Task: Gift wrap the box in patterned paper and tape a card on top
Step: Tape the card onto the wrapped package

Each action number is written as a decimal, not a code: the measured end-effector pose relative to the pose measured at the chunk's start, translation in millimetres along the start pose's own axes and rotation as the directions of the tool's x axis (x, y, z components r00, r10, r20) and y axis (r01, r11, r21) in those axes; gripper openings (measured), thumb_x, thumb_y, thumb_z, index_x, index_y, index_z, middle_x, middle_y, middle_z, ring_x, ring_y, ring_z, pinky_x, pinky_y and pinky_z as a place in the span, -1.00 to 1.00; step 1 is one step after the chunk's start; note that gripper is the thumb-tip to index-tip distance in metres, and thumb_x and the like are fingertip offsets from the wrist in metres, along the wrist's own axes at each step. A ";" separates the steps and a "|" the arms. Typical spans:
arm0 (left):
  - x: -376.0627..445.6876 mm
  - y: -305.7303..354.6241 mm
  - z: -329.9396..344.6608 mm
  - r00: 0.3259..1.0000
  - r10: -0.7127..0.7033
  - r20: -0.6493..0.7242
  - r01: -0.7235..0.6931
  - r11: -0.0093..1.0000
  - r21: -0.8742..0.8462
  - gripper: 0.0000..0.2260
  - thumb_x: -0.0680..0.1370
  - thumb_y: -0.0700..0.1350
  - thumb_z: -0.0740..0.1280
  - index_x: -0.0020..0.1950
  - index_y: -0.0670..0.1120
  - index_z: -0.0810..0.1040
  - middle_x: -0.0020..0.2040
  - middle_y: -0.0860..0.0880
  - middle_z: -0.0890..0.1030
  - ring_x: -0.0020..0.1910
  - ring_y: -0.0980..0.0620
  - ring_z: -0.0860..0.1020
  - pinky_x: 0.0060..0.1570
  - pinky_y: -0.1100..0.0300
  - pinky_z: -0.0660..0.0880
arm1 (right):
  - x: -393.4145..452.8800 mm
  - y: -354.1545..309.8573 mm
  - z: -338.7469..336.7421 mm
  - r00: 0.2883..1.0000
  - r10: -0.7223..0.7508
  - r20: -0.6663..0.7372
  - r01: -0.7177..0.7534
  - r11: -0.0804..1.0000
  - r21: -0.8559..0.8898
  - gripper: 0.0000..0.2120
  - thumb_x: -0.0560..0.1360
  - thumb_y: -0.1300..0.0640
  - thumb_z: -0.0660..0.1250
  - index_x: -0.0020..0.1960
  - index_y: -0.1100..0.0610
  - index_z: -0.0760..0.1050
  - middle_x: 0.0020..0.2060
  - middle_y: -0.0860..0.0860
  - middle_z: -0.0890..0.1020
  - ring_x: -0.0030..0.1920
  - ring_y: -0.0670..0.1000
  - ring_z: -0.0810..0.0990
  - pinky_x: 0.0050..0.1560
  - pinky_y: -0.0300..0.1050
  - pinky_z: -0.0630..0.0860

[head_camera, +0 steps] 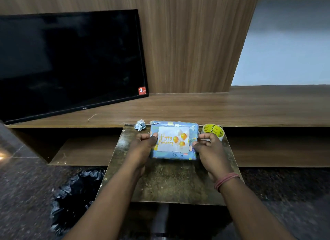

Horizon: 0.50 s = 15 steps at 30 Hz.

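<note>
A box wrapped in blue patterned paper [171,156] sits at the far end of a small worn table [171,182]. A white "Happy Birthday" card [174,139] with orange balloons lies flat on its top. My left hand [142,145] grips the box's left side, thumb over the card's left edge. My right hand [208,146] grips the right side, fingers curled at the card's right edge. A roll of yellow printed tape [215,130] stands just behind my right hand.
A crumpled scrap of blue paper [140,124] lies at the table's far left corner. A black TV [67,61] leans on the wooden shelf [214,107] behind. A black plastic bag [76,195] lies on the floor to the left.
</note>
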<state>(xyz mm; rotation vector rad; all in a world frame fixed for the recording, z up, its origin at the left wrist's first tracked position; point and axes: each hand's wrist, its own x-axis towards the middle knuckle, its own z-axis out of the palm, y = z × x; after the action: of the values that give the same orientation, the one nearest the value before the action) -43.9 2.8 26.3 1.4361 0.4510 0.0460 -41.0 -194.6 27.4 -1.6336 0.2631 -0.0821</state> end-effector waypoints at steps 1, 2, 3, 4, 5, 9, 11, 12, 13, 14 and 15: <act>-0.2 2.2 -0.3 1.000 0.004 0.001 -0.004 1.000 -0.011 -0.77 0.61 -0.10 0.43 0.15 -0.21 0.50 0.02 -0.25 0.70 -0.09 -0.11 0.64 -0.10 0.01 0.56 | 0.3 -0.5 0.3 1.000 -0.001 0.002 0.001 1.000 0.012 -0.79 0.54 0.35 0.38 0.00 0.08 0.47 -0.01 0.17 0.66 -0.01 0.12 0.67 0.04 0.01 0.60; -1.5 4.4 -0.7 1.000 0.004 0.003 -0.004 1.000 -0.028 -0.78 0.61 -0.11 0.44 0.14 -0.20 0.50 0.03 -0.24 0.71 -0.08 -0.12 0.66 -0.08 0.00 0.59 | -0.5 -1.1 0.3 1.000 -0.008 0.004 0.008 1.000 0.020 -0.79 0.54 0.35 0.38 0.00 0.07 0.46 -0.02 0.16 0.66 -0.02 0.11 0.67 0.03 -0.01 0.60; -1.7 5.5 -1.3 1.000 0.003 0.009 -0.003 0.999 -0.037 -0.78 0.60 -0.11 0.44 0.13 -0.19 0.50 0.03 -0.23 0.71 -0.08 -0.12 0.67 -0.08 -0.01 0.61 | -0.1 -0.8 1.0 1.000 -0.017 0.010 0.017 1.000 0.022 -0.79 0.55 0.35 0.38 0.01 0.07 0.46 -0.02 0.14 0.66 -0.02 0.09 0.67 0.02 -0.04 0.60; -4.0 7.5 -1.5 1.000 0.004 0.011 -0.004 0.999 -0.038 -0.78 0.60 -0.11 0.45 0.12 -0.19 0.51 0.03 -0.22 0.72 -0.09 -0.11 0.68 -0.09 0.01 0.62 | 0.3 -1.0 1.1 1.000 -0.020 0.010 0.020 0.999 0.027 -0.79 0.55 0.35 0.37 0.02 0.07 0.46 -0.02 0.13 0.66 -0.01 0.08 0.67 0.02 -0.06 0.60; -4.7 7.3 -1.5 1.000 0.011 0.013 -0.011 1.000 -0.027 -0.78 0.60 -0.12 0.45 0.14 -0.21 0.51 0.03 -0.21 0.72 -0.11 -0.07 0.68 -0.14 0.06 0.63 | 1.5 -0.6 1.0 1.000 -0.020 0.009 0.019 0.999 0.028 -0.79 0.55 0.35 0.37 0.02 0.07 0.45 -0.02 0.12 0.66 -0.02 0.07 0.66 0.02 -0.06 0.59; -3.9 4.4 -1.8 0.997 0.074 0.022 -0.075 0.997 0.035 -0.75 0.60 -0.25 0.41 0.24 -0.26 0.48 -0.02 -0.13 0.67 -0.28 0.14 0.65 -0.38 0.33 0.53 | 2.9 -0.6 4.1 1.000 -0.011 0.011 0.011 1.000 0.022 -0.77 0.53 0.42 0.33 0.02 0.13 0.42 0.00 0.15 0.68 -0.01 0.08 0.67 0.05 0.00 0.59; -2.3 4.3 -1.1 0.995 0.097 0.030 -0.097 0.995 0.017 -0.77 0.61 -0.30 0.38 0.24 -0.20 0.46 0.02 -0.11 0.67 -0.20 0.11 0.65 -0.33 0.32 0.56 | 1.7 -0.3 5.5 1.000 -0.015 0.027 0.014 0.999 0.028 -0.77 0.52 0.45 0.31 0.06 0.18 0.40 -0.01 0.13 0.68 -0.01 0.10 0.67 0.08 0.05 0.58; -3.0 6.6 -0.9 0.994 0.100 0.033 -0.100 0.995 -0.007 -0.77 0.61 -0.32 0.37 0.23 -0.15 0.45 0.05 -0.09 0.68 -0.14 0.08 0.66 -0.26 0.29 0.59 | 1.0 -0.5 5.6 0.999 -0.025 0.031 0.024 0.999 0.024 -0.76 0.52 0.45 0.31 0.06 0.18 0.38 -0.03 0.11 0.67 -0.02 0.10 0.67 0.08 0.05 0.57; -2.9 7.7 -1.0 0.994 0.101 0.046 -0.100 0.995 -0.024 -0.76 0.61 -0.33 0.36 0.22 -0.11 0.45 0.07 -0.06 0.69 -0.08 0.03 0.67 -0.17 0.22 0.62 | 0.7 -1.0 5.6 0.999 -0.038 0.034 0.038 0.999 0.009 -0.75 0.52 0.45 0.32 0.05 0.16 0.37 -0.04 0.10 0.67 -0.03 0.10 0.66 0.08 0.03 0.56; -2.3 8.0 -0.7 0.994 0.091 0.066 -0.089 0.995 -0.033 -0.75 0.59 -0.33 0.36 0.21 -0.09 0.47 0.07 -0.05 0.70 -0.03 -0.02 0.68 -0.09 0.12 0.63 | 0.3 -1.9 5.4 0.998 -0.050 0.035 0.050 0.999 0.000 -0.73 0.51 0.45 0.32 0.02 0.14 0.37 -0.05 0.10 0.67 -0.04 0.09 0.66 0.06 0.02 0.55; -3.0 8.8 0.2 0.992 0.083 0.096 -0.079 0.996 -0.040 -0.75 0.56 -0.33 0.34 0.19 -0.09 0.50 0.05 -0.05 0.71 -0.02 -0.07 0.69 -0.05 0.06 0.62 | 0.6 -2.3 5.5 0.997 -0.062 0.040 0.062 0.998 0.001 -0.70 0.49 0.47 0.33 0.00 0.11 0.36 -0.05 0.11 0.66 -0.06 0.08 0.65 0.02 -0.01 0.54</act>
<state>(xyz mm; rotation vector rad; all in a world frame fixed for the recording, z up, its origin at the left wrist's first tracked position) -44.6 3.0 35.5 1.4140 0.3101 0.0491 -39.0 -189.3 29.2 -1.6425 0.1820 -0.0969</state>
